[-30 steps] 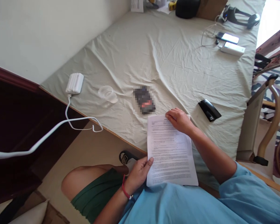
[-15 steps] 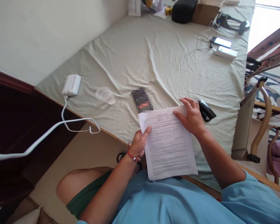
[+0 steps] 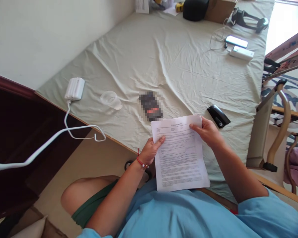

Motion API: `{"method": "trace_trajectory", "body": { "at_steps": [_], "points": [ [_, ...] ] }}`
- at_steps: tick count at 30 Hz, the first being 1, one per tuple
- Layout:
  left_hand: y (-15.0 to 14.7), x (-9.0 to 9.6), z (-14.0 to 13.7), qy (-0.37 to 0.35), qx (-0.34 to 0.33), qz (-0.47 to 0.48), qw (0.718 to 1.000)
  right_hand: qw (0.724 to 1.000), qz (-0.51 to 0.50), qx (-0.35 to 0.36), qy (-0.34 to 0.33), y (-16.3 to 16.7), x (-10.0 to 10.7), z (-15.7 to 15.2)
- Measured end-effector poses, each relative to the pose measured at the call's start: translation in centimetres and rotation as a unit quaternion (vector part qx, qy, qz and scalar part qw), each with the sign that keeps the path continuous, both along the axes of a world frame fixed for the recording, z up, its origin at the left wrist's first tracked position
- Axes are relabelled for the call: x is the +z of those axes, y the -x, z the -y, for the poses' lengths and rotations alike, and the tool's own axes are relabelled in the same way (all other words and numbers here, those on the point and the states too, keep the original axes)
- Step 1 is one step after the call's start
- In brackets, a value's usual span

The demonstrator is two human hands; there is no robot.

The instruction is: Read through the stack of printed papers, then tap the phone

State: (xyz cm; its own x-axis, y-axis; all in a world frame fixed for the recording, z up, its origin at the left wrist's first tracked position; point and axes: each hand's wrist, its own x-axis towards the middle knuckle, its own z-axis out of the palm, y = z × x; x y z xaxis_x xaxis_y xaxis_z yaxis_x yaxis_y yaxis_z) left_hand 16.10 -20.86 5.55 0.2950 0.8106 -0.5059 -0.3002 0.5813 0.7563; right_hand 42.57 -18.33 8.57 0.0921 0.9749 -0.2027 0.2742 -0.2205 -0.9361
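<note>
Between my hands is a stack of printed paper sheets (image 3: 180, 158), held in front of my body at the table's edge. My left hand (image 3: 151, 150) grips its left side, thumb on top and fingers hidden underneath. At the upper right corner my right hand (image 3: 210, 132) pinches the stack, thumb on the printed face and fingers behind. A black stapler (image 3: 218, 116) lies on the cloth just beyond my right hand. Past the top edge of the sheets lies a dark, pixelated rectangular object (image 3: 150, 105) with a reddish patch; its kind cannot be made out.
A clear plastic cup (image 3: 111, 99) lies left of the dark object. Near the table's left edge sits a white power strip (image 3: 74, 89) with a white cable (image 3: 44, 145). A phone (image 3: 236, 41), a white power bank (image 3: 241, 53) and a headset (image 3: 249, 20) are at the far right.
My right hand has gone from fingers spread over the sheets' upper right corner to pinching that corner. The stack has shifted slightly right, and the stapler shows more fully.
</note>
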Motion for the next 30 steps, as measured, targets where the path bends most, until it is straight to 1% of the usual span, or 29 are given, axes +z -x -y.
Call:
{"method": "trace_trajectory", "body": {
  "at_steps": [1, 2, 3, 4, 5, 6, 9, 11, 16, 18, 22, 25, 27, 30],
  "points": [
    [-0.1, -0.1, 0.0, 0.002, 0.002, -0.001, 1.0, 0.993, 0.095, -0.012, -0.063, 0.3, 0.4, -0.3],
    [-0.2, -0.1, 0.1, 0.004, 0.004, -0.001, 1.0, 0.974, 0.183, -0.023, -0.133, 0.8, 1.0, -0.6],
    [-0.2, -0.2, 0.1, 0.007, 0.005, 0.001, 1.0, 0.948, 0.251, -0.017, -0.192, 1.5, 1.7, -0.8],
    [-0.3, -0.2, 0.2, 0.01, 0.006, 0.004, 1.0, 0.926, 0.294, 0.015, -0.237, 2.4, 2.4, -0.9],
    [-0.3, -0.1, 0.2, 0.012, 0.007, 0.008, 1.0, 0.906, 0.324, 0.062, -0.267, 3.3, 3.1, -1.0],
    [-0.4, -0.1, 0.3, 0.014, 0.008, 0.011, 1.0, 0.887, 0.349, 0.108, -0.282, 4.3, 3.8, -1.0],
    [-0.4, 0.1, 0.4, 0.015, 0.012, 0.017, 1.0, 0.843, 0.402, 0.221, -0.281, 6.8, 4.9, -1.1],
    [-0.5, 0.2, 0.4, 0.015, 0.015, 0.017, 1.0, 0.829, 0.414, 0.265, -0.269, 7.9, 4.9, -1.2],
    [-0.6, 0.1, 0.7, 0.021, 0.029, 0.018, 0.999, 0.843, 0.401, 0.273, -0.234, 9.1, 4.6, -1.7],
    [-0.7, 0.1, 0.7, 0.024, 0.035, 0.017, 0.999, 0.842, 0.392, 0.289, -0.231, 9.3, 4.5, -1.8],
    [-0.9, 0.2, 0.6, 0.027, 0.039, 0.013, 0.999, 0.844, 0.39, 0.279, -0.241, 9.6, 4.2, -2.0],
    [-0.9, 0.1, 0.6, 0.029, 0.037, -0.004, 0.999, 0.839, 0.386, 0.305, -0.234, 9.9, 4.1, -2.4],
    [-0.9, -0.1, 0.7, 0.027, 0.03, -0.012, 0.999, 0.847, 0.373, 0.306, -0.226, 10.1, 4.1, -2.8],
    [-0.9, -0.5, 0.7, 0.014, 0.015, -0.022, 1.0, 0.869, 0.348, 0.294, -0.196, 10.5, 4.3, -3.4]
  ]
}}
